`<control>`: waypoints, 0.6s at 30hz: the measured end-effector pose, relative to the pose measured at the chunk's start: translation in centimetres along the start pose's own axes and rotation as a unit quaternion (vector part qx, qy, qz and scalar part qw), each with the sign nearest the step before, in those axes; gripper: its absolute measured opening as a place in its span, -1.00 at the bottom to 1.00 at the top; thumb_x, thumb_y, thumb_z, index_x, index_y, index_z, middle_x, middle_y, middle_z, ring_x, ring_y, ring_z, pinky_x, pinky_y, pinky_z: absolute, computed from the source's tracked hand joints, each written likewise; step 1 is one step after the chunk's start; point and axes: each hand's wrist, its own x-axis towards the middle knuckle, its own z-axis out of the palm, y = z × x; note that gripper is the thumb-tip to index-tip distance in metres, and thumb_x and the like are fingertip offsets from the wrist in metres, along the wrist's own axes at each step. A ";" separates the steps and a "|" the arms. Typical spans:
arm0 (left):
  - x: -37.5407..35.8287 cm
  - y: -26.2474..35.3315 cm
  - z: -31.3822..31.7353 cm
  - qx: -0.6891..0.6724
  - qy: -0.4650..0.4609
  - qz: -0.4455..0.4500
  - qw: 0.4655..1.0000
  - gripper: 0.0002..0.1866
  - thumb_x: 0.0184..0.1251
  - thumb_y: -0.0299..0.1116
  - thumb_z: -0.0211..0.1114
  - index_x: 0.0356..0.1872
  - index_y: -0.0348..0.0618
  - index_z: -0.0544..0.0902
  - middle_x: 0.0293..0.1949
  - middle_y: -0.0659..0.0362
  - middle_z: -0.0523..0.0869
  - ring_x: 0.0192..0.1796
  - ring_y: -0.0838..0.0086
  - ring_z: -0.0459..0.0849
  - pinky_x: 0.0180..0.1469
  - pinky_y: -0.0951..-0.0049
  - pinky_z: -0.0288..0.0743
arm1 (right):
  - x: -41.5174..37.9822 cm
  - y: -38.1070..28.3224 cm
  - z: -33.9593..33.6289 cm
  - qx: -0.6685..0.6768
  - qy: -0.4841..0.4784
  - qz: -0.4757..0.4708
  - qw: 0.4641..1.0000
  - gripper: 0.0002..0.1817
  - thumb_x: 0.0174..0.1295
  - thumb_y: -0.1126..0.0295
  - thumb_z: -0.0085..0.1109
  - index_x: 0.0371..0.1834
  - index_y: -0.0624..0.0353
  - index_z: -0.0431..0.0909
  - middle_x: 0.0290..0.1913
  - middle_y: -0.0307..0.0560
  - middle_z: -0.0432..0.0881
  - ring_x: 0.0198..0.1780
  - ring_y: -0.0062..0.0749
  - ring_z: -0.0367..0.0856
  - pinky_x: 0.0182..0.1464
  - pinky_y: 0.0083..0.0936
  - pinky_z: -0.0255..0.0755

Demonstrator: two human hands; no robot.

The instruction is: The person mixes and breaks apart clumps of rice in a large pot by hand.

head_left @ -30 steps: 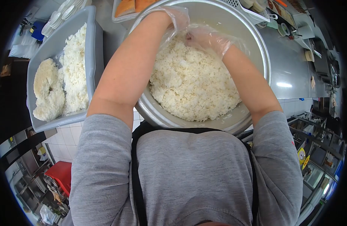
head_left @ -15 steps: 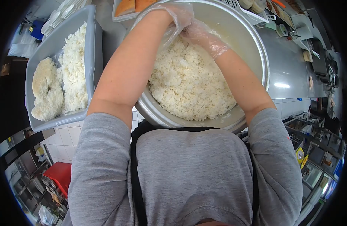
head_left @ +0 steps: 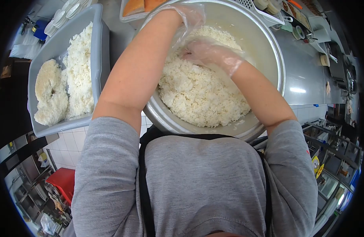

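A large metal pot [head_left: 282, 75] in front of me holds a big mound of cooked white rice [head_left: 205, 94]. My right hand [head_left: 203, 52], in a clear plastic glove, lies on the rice near the mound's middle; its fingers point left, look stretched out, and their tips are partly sunk in the grains. Beyond it, at the pot's upper left, is my left hand [head_left: 190, 19], also in a loose clear glove. My left wrist and the glove's cuff hide its fingers, so whether they hold rice does not show.
Left of the pot stands a grey plastic tub [head_left: 96, 51] with two heaps of rice. An orange food block sits in a container [head_left: 134, 16] behind the pot. White plates [head_left: 65, 15] are stacked at upper left. A white basket [head_left: 269, 16] and steel counter [head_left: 300, 75] lie right.
My right hand has moved down and slightly left, away from my left hand, onto the rice. More of the rice at the back now shows between them. My left hand has hardly moved.
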 end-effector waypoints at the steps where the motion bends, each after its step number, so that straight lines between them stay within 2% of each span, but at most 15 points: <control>1: 0.0 0.0 0.0 0.000 0.000 0.000 1.000 -0.65 0.23 -0.29 0.07 -0.12 -0.28 0.69 -0.07 -0.15 0.69 0.01 0.12 0.68 0.08 0.21 0.52 | -0.7 -0.4 -0.7 -0.002 0.000 -0.001 1.000 -0.62 0.31 0.11 0.06 0.08 0.03 0.63 0.04 -0.02 0.66 0.08 -0.07 0.58 0.24 -0.27 0.37; 4: 0.1 0.0 0.0 -0.002 0.001 0.004 1.000 -0.65 0.24 -0.28 0.07 -0.12 -0.27 0.69 -0.07 -0.14 0.69 0.02 0.13 0.68 0.08 0.21 0.52 | -2.2 0.0 -2.1 0.061 -0.040 0.036 0.997 -0.66 0.29 0.20 0.12 0.08 0.03 0.62 0.05 -0.01 0.65 0.08 -0.08 0.58 0.22 -0.28 0.38; 6: 0.3 0.0 0.0 -0.005 0.000 0.005 1.000 -0.65 0.24 -0.28 0.07 -0.12 -0.27 0.69 -0.07 -0.14 0.69 0.02 0.13 0.68 0.09 0.21 0.52 | -1.3 1.9 -1.3 0.114 0.111 0.057 0.986 -0.64 0.29 0.22 0.12 0.12 0.04 0.60 0.05 0.01 0.64 0.08 -0.06 0.57 0.19 -0.28 0.41; 7: 0.3 0.0 0.0 -0.003 -0.001 0.007 1.000 -0.65 0.24 -0.27 0.07 -0.12 -0.27 0.68 -0.07 -0.14 0.69 0.02 0.13 0.68 0.09 0.21 0.52 | -0.5 2.6 -1.0 0.116 0.111 0.058 0.985 -0.64 0.29 0.22 0.12 0.12 0.04 0.60 0.05 0.01 0.64 0.08 -0.06 0.57 0.19 -0.28 0.41; 9: 0.4 0.0 0.1 -0.003 -0.001 0.008 1.000 -0.65 0.25 -0.27 0.07 -0.11 -0.26 0.68 -0.06 -0.14 0.69 0.02 0.13 0.68 0.09 0.21 0.51 | 1.1 4.0 -0.5 -0.053 0.187 0.048 0.980 -0.65 0.28 0.23 0.12 0.07 0.12 0.59 0.01 0.06 0.64 0.02 -0.03 0.59 0.14 -0.25 0.45; 10: 0.5 0.1 0.0 -0.003 -0.001 0.008 1.000 -0.65 0.25 -0.27 0.07 -0.11 -0.26 0.68 -0.06 -0.14 0.69 0.02 0.13 0.68 0.09 0.21 0.51 | 1.9 4.5 0.1 -0.052 0.187 0.047 0.980 -0.65 0.28 0.23 0.12 0.07 0.12 0.59 0.01 0.06 0.64 0.02 -0.03 0.59 0.14 -0.25 0.45; 12: 0.5 0.1 0.1 -0.004 0.000 0.009 1.000 -0.65 0.25 -0.27 0.06 -0.11 -0.26 0.68 -0.06 -0.13 0.69 0.02 0.13 0.68 0.09 0.21 0.51 | 3.0 4.7 1.3 -0.047 0.344 -0.025 0.937 -0.70 0.27 0.26 0.08 -0.03 0.17 0.58 -0.05 0.11 0.63 -0.02 0.01 0.59 0.09 -0.21 0.47; 15: 0.4 0.1 0.1 -0.004 -0.001 0.009 1.000 -0.65 0.25 -0.26 0.06 -0.10 -0.25 0.68 -0.06 -0.13 0.69 0.02 0.13 0.67 0.09 0.21 0.51 | 3.6 4.9 0.9 -0.065 0.280 0.014 0.958 -0.73 0.27 0.28 0.05 -0.07 0.18 0.55 -0.06 0.13 0.61 -0.02 0.03 0.57 0.08 -0.18 0.47; 18: 0.2 0.2 0.2 -0.005 -0.001 0.011 1.000 -0.64 0.26 -0.25 0.06 -0.10 -0.25 0.68 -0.05 -0.13 0.69 0.02 0.14 0.67 0.09 0.21 0.50 | 3.7 4.6 0.8 -0.069 0.273 0.019 0.959 -0.72 0.27 0.27 0.04 -0.06 0.18 0.54 -0.05 0.14 0.61 -0.01 0.03 0.57 0.08 -0.18 0.46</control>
